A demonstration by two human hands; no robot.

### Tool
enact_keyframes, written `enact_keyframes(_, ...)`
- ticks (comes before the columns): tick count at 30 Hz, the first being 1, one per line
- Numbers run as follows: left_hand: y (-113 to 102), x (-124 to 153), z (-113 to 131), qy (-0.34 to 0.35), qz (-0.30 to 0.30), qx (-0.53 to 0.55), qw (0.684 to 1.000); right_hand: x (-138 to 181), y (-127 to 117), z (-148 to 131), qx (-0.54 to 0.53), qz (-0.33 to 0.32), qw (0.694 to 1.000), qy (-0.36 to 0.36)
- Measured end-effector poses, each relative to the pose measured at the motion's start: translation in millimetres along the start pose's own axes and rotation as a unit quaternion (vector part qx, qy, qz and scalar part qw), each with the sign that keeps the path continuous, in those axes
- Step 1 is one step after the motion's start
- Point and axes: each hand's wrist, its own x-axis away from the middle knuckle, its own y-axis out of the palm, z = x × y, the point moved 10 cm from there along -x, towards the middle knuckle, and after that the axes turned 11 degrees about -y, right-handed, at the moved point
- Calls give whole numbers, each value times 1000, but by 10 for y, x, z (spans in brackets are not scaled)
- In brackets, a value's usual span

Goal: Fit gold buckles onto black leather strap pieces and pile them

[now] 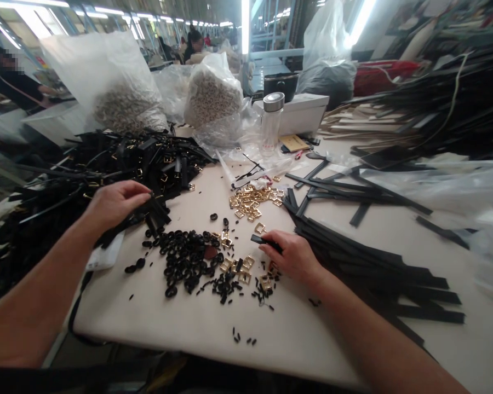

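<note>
My right hand is closed around a black strap, whose flat end sticks out to the left past the fingertips. Gold buckles lie in a heap beyond it, with a few more close to the hand. My left hand has thumb and fingers pinched together at the edge of a pile of black straps with gold buckles; what it holds, if anything, cannot be made out. Between the hands lie small black rings and tiny black cylindrical pieces. Long black strips fan out right of my right hand.
A clear bottle with a metal lid stands at the back of the pale table, before a white box. Plastic bags of small pale parts stand back left. Clear plastic sheeting lies at right. Other people are in the background.
</note>
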Motion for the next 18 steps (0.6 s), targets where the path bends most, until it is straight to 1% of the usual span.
enact_keyframes(1, 233, 123, 184, 29, -56, 32, 997, 1, 1, 1, 0, -1, 1000, 0)
enact_keyframes(2, 460, 260, 386, 67, -110, 42, 991, 3, 0, 3, 1, -1, 1000, 0)
enact_keyframes(3, 656, 395, 578, 105, -149, 40, 982, 5, 0, 4, 2, -1, 1000, 0)
enact_keyframes(5, 973, 632, 885, 167, -213, 24, 962, 7, 1, 3, 2, 0, 1000, -1)
enact_keyframes(7, 1172, 784, 1067, 206, -242, -7, 948, 8, 2, 1, 4, 1, 1000, -3)
enact_keyframes(9, 1269, 858, 1157, 225, -245, -28, 943, 9, 6, 3, 8, 1, 1000, -5)
enact_keyframes(11, 1313, 905, 1218, 229, -241, -26, 943, 9, 12, 6, 13, 0, 1000, -6)
enact_keyframes(14, 1333, 1008, 1362, 237, -235, 16, 942, 6, 18, 0, 11, -1, 1000, -10)
enact_keyframes(16, 1332, 1101, 1480, 251, -241, 55, 936, 5, 13, 0, 7, 0, 1000, -7)
enact_keyframes(18, 1293, 1151, 1522, 256, -248, 98, 929, 3, 5, 4, 6, 0, 1000, -2)
